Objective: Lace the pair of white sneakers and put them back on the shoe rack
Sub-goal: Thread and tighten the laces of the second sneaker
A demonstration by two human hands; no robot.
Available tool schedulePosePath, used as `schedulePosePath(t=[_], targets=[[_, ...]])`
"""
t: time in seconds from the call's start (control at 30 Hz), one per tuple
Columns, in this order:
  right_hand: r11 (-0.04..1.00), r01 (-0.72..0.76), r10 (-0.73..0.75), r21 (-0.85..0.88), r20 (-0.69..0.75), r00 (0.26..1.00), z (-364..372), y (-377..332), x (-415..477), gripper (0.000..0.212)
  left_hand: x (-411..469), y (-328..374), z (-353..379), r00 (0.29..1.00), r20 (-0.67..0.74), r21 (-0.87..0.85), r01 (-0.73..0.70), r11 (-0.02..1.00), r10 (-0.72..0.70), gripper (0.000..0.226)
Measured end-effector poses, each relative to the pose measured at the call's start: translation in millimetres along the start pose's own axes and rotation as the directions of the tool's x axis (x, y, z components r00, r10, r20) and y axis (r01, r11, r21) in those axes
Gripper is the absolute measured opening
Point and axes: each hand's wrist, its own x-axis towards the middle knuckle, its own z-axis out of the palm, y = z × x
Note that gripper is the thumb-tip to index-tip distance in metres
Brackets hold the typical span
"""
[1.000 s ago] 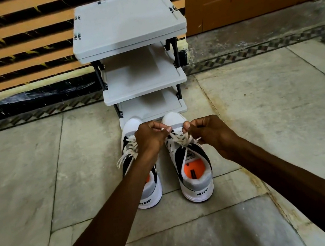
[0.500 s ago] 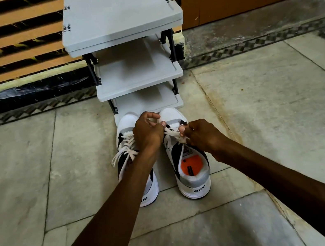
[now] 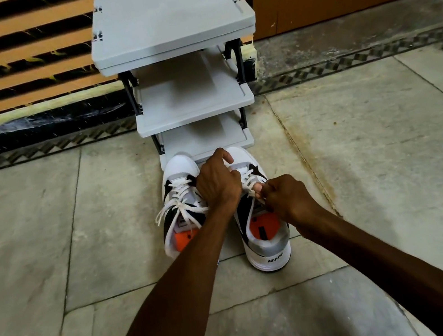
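Head view: pair of white sneakers with black side panels and orange insoles, side by side on grey stone floor, toes touching lowest shelf of grey plastic three-tier shoe rack. Left sneaker with laces crossed, ends loose. Right sneaker partly laced; left hand and right hand closed, each pinching white lace above tongue.

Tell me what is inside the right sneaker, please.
Inside the right sneaker an orange insole with a small dark label shows at the heel. Further forward, the right hand and the laces cover the inside, so the toe area cannot be seen.
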Motion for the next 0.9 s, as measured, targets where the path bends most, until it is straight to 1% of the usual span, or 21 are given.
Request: schedulePosePath(t=[0.2, 0.3, 0.4, 0.5, 0.67, 0.7, 0.77, 0.83, 0.9], targets=[[1.000, 0.011, -0.011, -0.005, -0.013, 1.000, -1.5, 2.3, -5.1, 0.033, -1.0, -1.5, 7.8, 1.000, -0.024, -0.023, 0.006, 1.000, -0.007, 0.022], [0.998, 0.041, -0.040, -0.052, 0.009, 0.999, -1.3, 0.7, -5.6, 0.034, -0.2, -0.8, 10.3, 1.000, -0.019, -0.027, 0.010, 1.000, -0.011, 0.022], [0.995, 0.042, -0.040, -0.094, 0.027, 0.999, -1.0, 0.8, -3.8, 0.034, 0.1, -1.6, 12.8, 1.000, -0.020, -0.026, 0.021, 0.999, -0.022, 0.024], [0.997, 0.037, -0.034, -0.072, 0.039, 0.999, -2.8, 0.0, -2.3, 0.035, 0.0, -5.2, 15.6, 1.000, -0.019, -0.036, 0.024, 0.999, -0.025, 0.024], [0.999, 0.042, -0.039, -0.026, 0.078, 0.996, -5.6, -8.1, -5.9, 0.025, -0.2, -9.5, 13.5, 0.999, 0.006, -0.060, 0.038, 0.997, -0.038, 0.023], [0.996, 0.058, -0.052, -0.067, 0.087, 0.995, -5.2, -9.8, -7.6, 0.024, 0.3, -9.0, 12.4, 0.999, 0.017, -0.069, 0.033, 0.997, -0.032, 0.024], [0.962, 0.141, -0.124, -0.233, 0.087, 0.988, -5.2, -12.3, -13.2, 0.026, 2.0, -9.3, 8.9, 0.998, 0.057, -0.093, 0.016, 0.996, -0.011, 0.027], [0.899, 0.228, -0.214, -0.373, 0.080, 0.974, -6.2, -13.7, -23.3, 0.028, 4.5, -10.7, 5.0, 0.992, 0.127, -0.104, 0.001, 0.995, 0.012, 0.031], [0.838, 0.305, -0.284, -0.453, 0.115, 0.952, -7.6, -10.0, -34.0, 0.034, 1.3, -12.5, -2.8, 0.984, 0.173, -0.089, -0.026, 0.996, 0.041, 0.036]])
